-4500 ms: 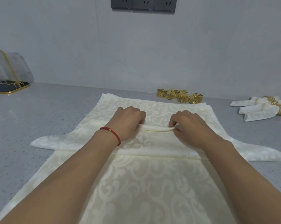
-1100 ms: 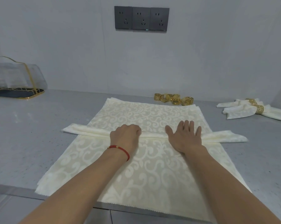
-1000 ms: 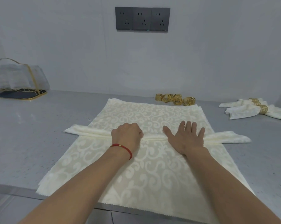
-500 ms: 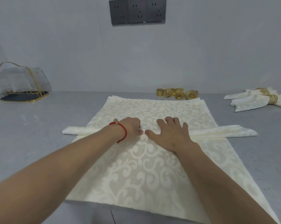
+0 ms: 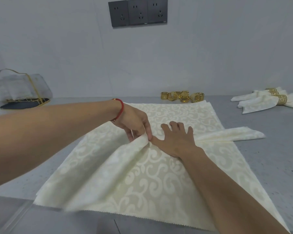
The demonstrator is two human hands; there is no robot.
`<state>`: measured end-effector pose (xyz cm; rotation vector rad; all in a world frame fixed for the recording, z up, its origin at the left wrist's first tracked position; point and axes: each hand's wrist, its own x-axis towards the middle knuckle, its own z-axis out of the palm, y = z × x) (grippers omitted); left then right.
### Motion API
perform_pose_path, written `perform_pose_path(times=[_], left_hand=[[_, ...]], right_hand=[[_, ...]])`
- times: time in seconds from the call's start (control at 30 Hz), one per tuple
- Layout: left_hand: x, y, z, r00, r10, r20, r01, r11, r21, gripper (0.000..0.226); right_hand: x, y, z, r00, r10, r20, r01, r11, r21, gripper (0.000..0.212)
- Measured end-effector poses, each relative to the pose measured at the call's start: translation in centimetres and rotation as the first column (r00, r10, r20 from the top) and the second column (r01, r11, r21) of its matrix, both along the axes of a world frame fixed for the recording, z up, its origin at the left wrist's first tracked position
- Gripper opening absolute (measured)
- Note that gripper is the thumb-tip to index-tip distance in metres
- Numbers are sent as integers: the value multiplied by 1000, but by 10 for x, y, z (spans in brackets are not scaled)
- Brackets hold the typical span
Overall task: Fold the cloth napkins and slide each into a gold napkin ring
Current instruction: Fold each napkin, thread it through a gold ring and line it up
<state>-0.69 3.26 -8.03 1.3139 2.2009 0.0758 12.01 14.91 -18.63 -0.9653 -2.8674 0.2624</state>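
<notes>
A cream damask napkin stack, woven with pale scrollwork and cut with a pinked near edge, lies flat on the speckled grey surface, its near edge overhanging the front. Across the middle of the stack lies a folded napkin, a long soft band whose right end tapers to a blunt point off the stack's edge onto the surface.

The left hand, a red cord bracelet at the wrist, closes its grip on the band's left part: thumb and fingertips pinch a bunched ridge of cloth and lift it, so the fabric falls away toward the near left corner in loose, blurred folds. Just which layers are in that pinch is hard to make out. The right hand lies flat, fingers straight and slightly spread, pressing the band down just beside the pinch; thumb and left fingertips nearly touch.

Beyond the stack's far edge sits a cluster of gold napkin rings, openwork metal with a key pattern. Far right lie finished napkins, each through a ring. At far left stands a clear, gold-wired holder on a dark base.
</notes>
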Motion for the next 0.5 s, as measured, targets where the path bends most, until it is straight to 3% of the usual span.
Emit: perform_pose_path(times=[0.13,0.2,0.27,0.33,0.37,0.43,0.5], left_hand=[[-7,-2,3,974,-87,209,83,996,27,24],[-10,-4,-4,978,-100,184,86,993,83,26],[-12,-3,-15,986,-97,135,75,985,155,19],[-13,-2,-21,991,-86,106,66,981,183,11],[-15,-2,-23,994,-74,85,56,979,195,11],[-18,-1,-26,997,-56,44,45,974,220,16],[-19,2,-30,999,-53,-12,54,971,233,20]], right_hand=[[0,3,-1,999,25,33,-25,1000,1,78],[-1,9,3,995,63,73,-61,998,-27,52],[7,20,14,993,113,-28,-116,977,-180,23],[23,35,25,972,118,-204,-195,889,-416,33],[31,43,30,959,131,-250,-235,861,-452,37],[42,59,38,958,175,-228,-258,874,-412,40],[47,69,45,975,190,-110,-218,907,-361,27]])
